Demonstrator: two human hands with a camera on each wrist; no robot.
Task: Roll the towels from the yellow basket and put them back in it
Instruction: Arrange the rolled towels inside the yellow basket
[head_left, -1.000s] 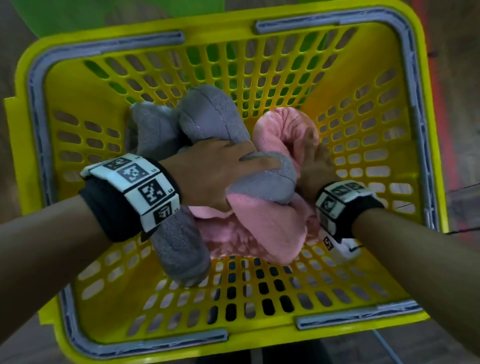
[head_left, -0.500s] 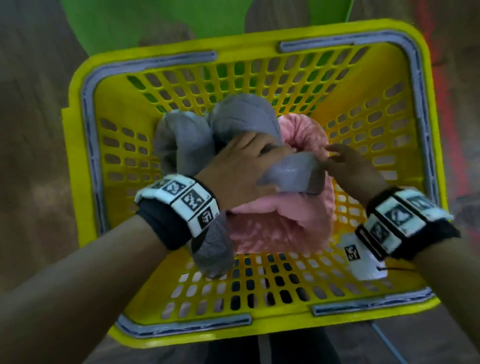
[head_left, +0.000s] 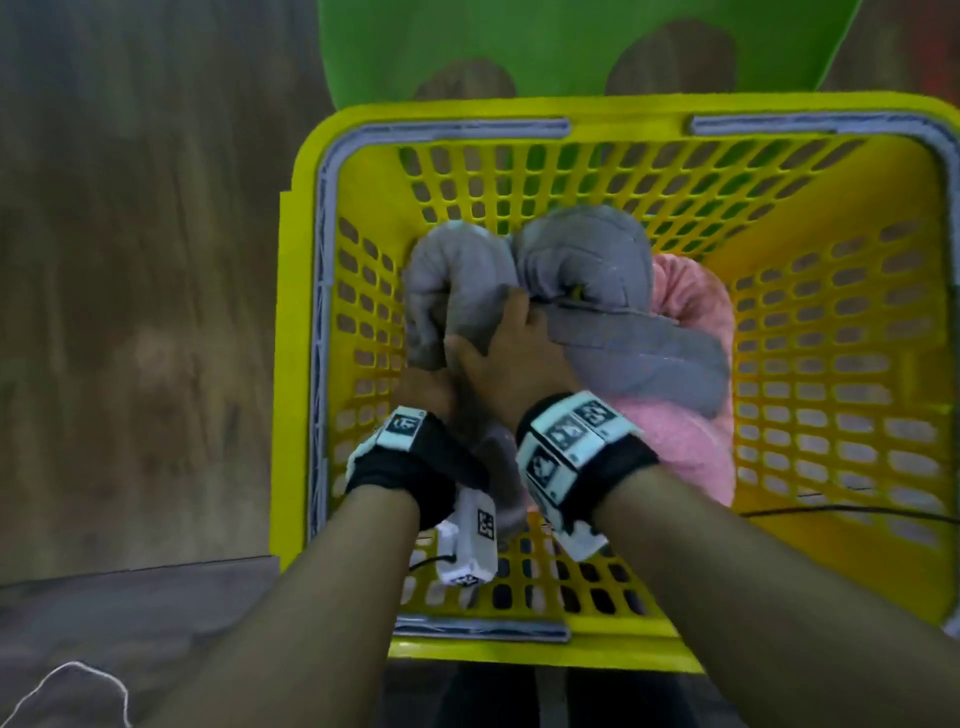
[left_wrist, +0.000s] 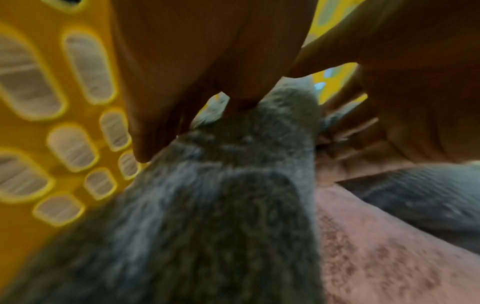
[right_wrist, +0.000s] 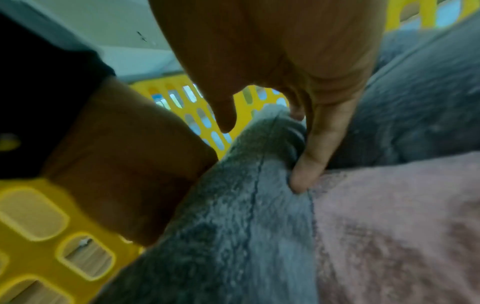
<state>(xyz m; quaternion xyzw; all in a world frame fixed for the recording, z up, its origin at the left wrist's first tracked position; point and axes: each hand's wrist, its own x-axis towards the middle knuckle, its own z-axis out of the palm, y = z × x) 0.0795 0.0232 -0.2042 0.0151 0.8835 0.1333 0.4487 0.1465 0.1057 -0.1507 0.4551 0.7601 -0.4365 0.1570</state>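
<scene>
- Since the earlier frame both hands have shifted to the basket's left side; the right hand has left the pink towel and crossed over to the grey one.
- Wooden floor (head_left: 130, 312) lies left of the yellow basket (head_left: 301, 322); a white cord (head_left: 72, 680) lies at bottom left.
- Left hand (head_left: 423, 387) sits low against the left grey towel roll (head_left: 447, 280), fingers curled into the cloth; the wrist view shows them pressed into the pile.
- Right hand (head_left: 511, 358) lies just beside it, thumb and fingers pinching a fold of the same roll, little finger tucked between grey and pink.
- Second grey towel roll (head_left: 587, 254) stands just right of the first, touching it; a third grey towel (head_left: 639, 358) lies across the pink towel (head_left: 691, 306).
- All towels sit inside the basket.
- Green chair (head_left: 571, 47) stands beyond the far rim.
</scene>
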